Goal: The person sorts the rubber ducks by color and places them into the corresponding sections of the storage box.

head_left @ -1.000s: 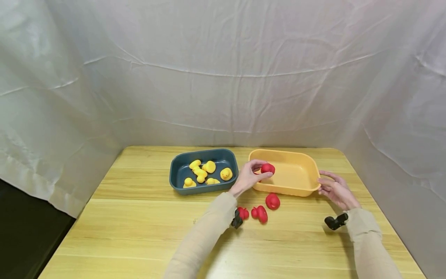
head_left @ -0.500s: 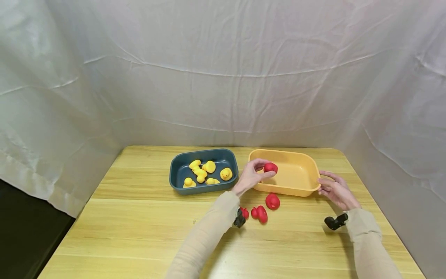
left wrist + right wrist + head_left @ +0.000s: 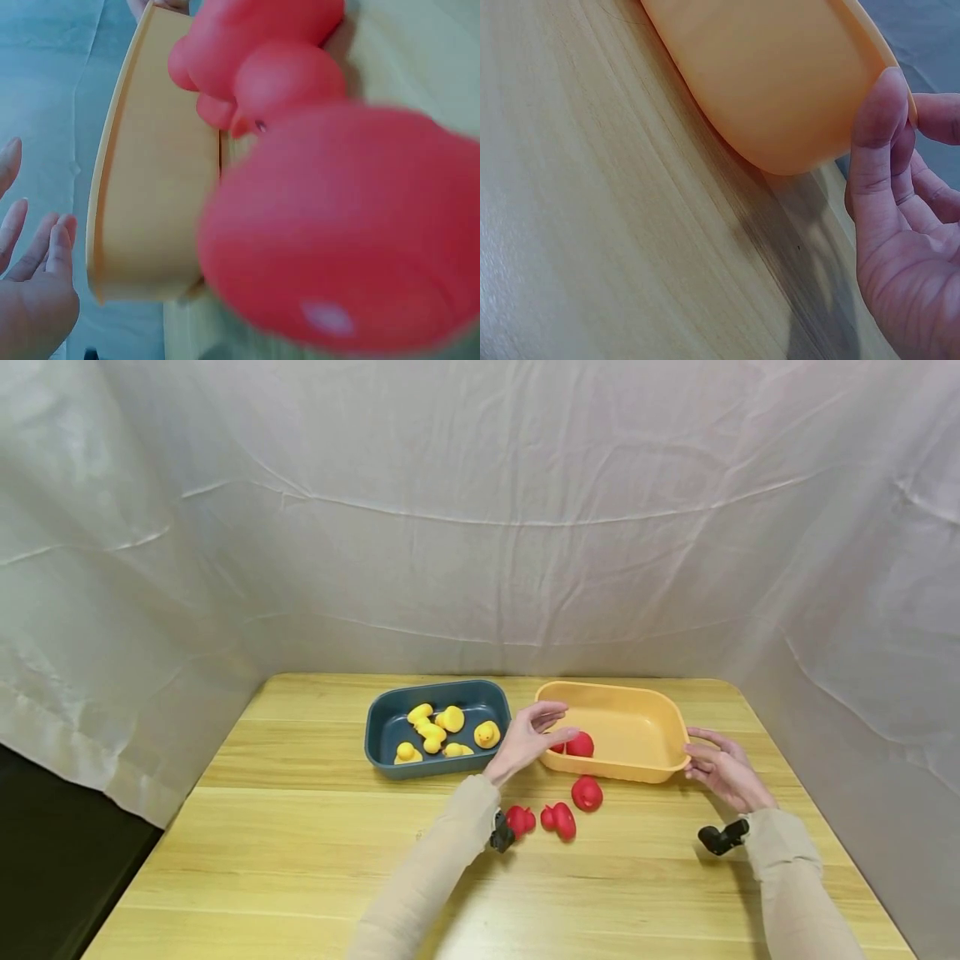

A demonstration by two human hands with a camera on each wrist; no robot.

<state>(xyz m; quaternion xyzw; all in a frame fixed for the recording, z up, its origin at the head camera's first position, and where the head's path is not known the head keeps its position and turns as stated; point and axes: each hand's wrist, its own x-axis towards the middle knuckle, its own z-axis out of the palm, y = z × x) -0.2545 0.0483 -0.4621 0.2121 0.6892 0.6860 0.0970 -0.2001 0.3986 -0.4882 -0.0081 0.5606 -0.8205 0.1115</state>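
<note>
The right grip (image 3: 723, 770) is closed on the rim of the orange bin (image 3: 630, 727), pinching its right end between thumb and finger. The left grip (image 3: 525, 742) is wide, thumb and fingers apart with nothing between them, above the bin's left end. Inside that end, at the front, 2 red toys (image 3: 580, 744) lie side by side, 1 of them partly hidden by the left thumb.

On the surface (image 3: 300, 860) in front are 3 red ducks (image 3: 587, 794): 1 just beside the bin's front wall, 2 nearer the person, the leftmost next to the black device (image 3: 502, 832) on the left wrist. The left wrist view shows red ducks up close, the largest blurred. To the left stands the blue bin (image 3: 441, 768), with yellow ducks (image 3: 487, 734) inside. Both sleeves (image 3: 431, 868) are beige.
</note>
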